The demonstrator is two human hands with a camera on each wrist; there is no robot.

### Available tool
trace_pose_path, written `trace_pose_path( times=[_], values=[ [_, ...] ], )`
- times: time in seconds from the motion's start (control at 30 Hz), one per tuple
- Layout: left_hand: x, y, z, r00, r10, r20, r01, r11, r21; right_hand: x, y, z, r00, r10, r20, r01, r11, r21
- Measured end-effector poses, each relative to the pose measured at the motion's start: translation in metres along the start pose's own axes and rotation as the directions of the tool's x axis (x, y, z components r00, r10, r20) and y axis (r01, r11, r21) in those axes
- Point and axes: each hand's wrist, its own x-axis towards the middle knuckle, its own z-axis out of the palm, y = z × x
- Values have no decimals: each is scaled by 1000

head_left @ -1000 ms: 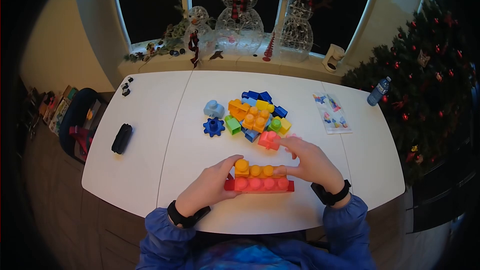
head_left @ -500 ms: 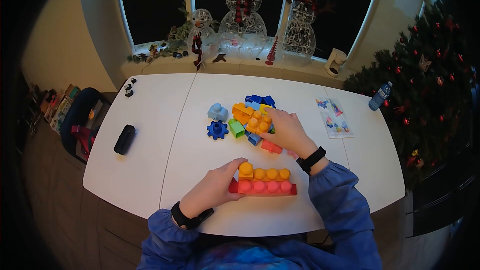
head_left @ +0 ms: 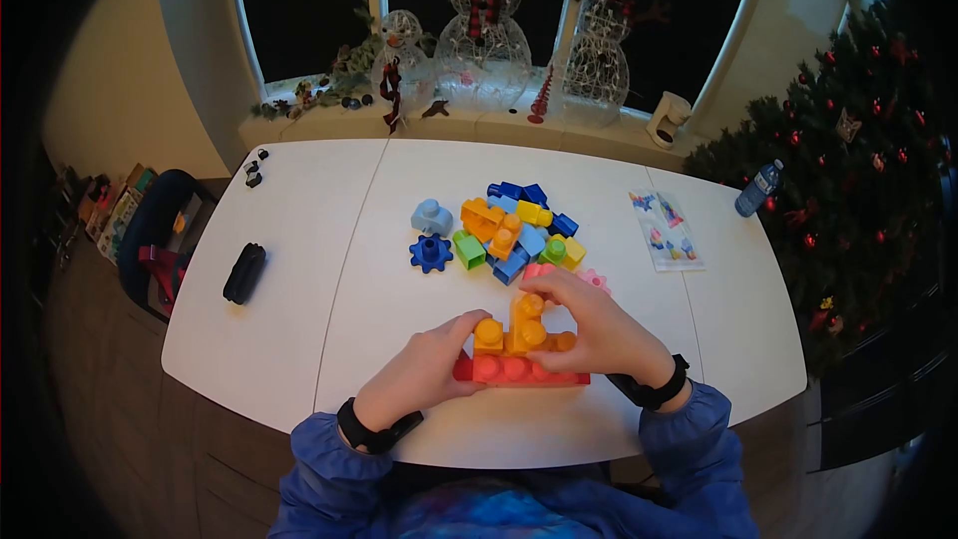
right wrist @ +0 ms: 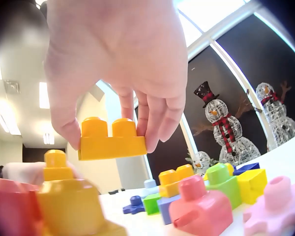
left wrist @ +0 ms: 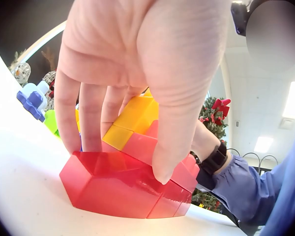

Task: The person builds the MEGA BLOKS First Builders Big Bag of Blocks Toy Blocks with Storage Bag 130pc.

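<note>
My left hand [head_left: 424,364] grips the left end of a built piece, with a red block [left wrist: 113,184] at the bottom, a coral block [head_left: 514,371] on it and orange blocks behind. A single-stud orange block [head_left: 488,336] stands higher at the left of the orange row. An orange two-stud building block [right wrist: 113,147] is pinched by its ends between thumb and fingers of my right hand [head_left: 609,329]. It hangs over the orange row, its studs up; in the right wrist view a gap shows under it.
Loose blocks lie piled beyond the hands, including a green block [head_left: 468,250], a blue gear [head_left: 430,254] and a pink gear-shaped piece [right wrist: 275,206]. A black case [head_left: 244,273] lies at left; a picture sheet [head_left: 667,230] and a water bottle [head_left: 758,189] are at right.
My right hand went from the built piece out to the pile, took an orange two-stud block there and brought it back over the orange row. My left hand stayed on the built piece.
</note>
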Motion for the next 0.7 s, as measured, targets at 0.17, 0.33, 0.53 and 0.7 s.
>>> trace_pose_path(
  times=[0.17,0.33,0.53,0.7],
  values=[
    [0,0,1,1000,-13,-6,13,1000,6,-12,-10,19,999,17,37,-15,998,-63],
    [-1,0,1,1000,3,-25,-3,1000,15,-16,-2,27,998,-53,28,54,998,-35],
    [-3,2,2,999,19,-40,-18,999,28,-19,1,31,997,-72,10,73,996,-55],
    [-3,-1,1,999,18,-31,-18,1000,15,-20,-1,33,999,-46,1,45,995,-91]
  ],
)
